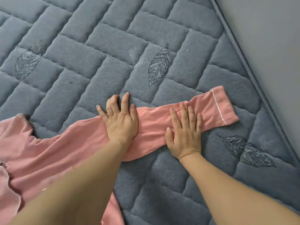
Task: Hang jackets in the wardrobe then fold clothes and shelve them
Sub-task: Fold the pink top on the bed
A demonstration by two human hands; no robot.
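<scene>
A pink long-sleeved top (48, 151) lies on the blue-grey quilted bed cover (100, 51). Its sleeve (152, 124) stretches flat to the right and ends in a cuff with white piping (219, 108). My left hand (120, 120) presses flat on the sleeve near its middle, fingers spread and reaching past the far edge onto the cover. My right hand (185, 132) lies flat on the sleeve closer to the cuff, fingers straight. The body of the top runs out of view at the lower left, partly hidden under my left forearm.
The cover has stitched leaf motifs (159, 67) and a piped edge (253, 75) running diagonally at the right. Beyond that edge stands a plain grey surface (272, 38). Bare quilted cover spreads above and below the sleeve.
</scene>
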